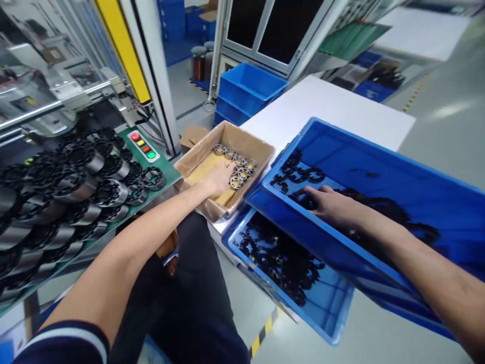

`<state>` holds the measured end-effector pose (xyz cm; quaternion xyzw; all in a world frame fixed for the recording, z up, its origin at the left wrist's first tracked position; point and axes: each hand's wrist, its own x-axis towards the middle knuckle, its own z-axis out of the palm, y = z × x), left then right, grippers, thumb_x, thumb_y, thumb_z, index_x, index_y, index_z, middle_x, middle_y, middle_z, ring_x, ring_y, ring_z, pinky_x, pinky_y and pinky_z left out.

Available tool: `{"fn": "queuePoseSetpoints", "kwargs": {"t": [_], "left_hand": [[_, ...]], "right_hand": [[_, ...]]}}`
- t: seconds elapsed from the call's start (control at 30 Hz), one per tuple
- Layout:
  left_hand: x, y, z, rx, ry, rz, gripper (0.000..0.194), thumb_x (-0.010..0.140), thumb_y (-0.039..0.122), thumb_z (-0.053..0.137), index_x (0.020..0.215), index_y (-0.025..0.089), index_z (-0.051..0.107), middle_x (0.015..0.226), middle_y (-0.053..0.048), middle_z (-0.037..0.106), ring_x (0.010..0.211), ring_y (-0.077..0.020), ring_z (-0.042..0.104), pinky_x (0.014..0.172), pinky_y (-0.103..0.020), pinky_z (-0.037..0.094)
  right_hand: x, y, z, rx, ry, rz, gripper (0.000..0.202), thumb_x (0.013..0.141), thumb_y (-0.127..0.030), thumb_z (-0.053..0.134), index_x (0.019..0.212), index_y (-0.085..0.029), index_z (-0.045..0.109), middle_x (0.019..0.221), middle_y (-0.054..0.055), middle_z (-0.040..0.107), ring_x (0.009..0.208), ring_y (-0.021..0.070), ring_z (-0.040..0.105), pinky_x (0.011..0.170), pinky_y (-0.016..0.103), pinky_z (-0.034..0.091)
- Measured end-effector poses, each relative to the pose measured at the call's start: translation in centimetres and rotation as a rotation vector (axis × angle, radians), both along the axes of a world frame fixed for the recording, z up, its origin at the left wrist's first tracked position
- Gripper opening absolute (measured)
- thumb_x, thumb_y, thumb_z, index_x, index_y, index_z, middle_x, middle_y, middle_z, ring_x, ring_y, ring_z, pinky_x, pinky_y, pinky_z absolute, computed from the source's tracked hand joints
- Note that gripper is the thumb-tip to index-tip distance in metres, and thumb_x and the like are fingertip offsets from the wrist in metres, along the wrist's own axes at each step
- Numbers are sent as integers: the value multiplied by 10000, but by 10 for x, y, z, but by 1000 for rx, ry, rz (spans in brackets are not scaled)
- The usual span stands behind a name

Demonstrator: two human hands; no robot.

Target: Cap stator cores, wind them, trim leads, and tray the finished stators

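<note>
My left hand (220, 178) reaches into an open cardboard box (182, 164), its fingers at several metal rings (237, 182) that stand in rows on a tan sheet (202, 169). Whether the fingers hold a ring is too small to tell. My right hand (322, 202) is inside the upper blue bin (379, 151), over black ring-shaped parts (316, 175). Its thumb and fingers curve around a dark part, and the fingertips are partly hidden. A lower blue bin (337, 313) under it holds many more black parts (280, 253).
Stacked metal rings (83, 187) cover a green surface (170, 172) at the left, beside a button panel (144, 146). Empty-looking blue crates (250, 83) stand behind the white table (341, 108). A yellow machine post (123, 48) rises at the upper left.
</note>
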<state>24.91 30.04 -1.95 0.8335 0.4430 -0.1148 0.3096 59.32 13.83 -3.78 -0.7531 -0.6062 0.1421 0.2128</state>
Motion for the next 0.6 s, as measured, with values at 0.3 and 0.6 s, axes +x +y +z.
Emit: {"fn": "queuePoseSetpoints", "kwargs": {"t": [0.3,0.6], "left_hand": [[49,62,-92,-162,187,-1,623,1127,408,938,1678,214,723,1809,-181,649,1612,-422,686,1368,-707,604],[16,60,-67,-347,-319,334,424,1096,398,958,1409,162,795,1485,-146,803,1402,-360,780,1271,-627,657]], "right_hand": [[37,25,13,-800,-52,115,895,773,-891,1020,1368,-248,838,1111,187,868,1101,463,834,1061,567,677],[39,31,38,-896,48,107,745,806,-857,952,1243,-260,860,1117,148,937,1148,435,904,977,501,711]]}}
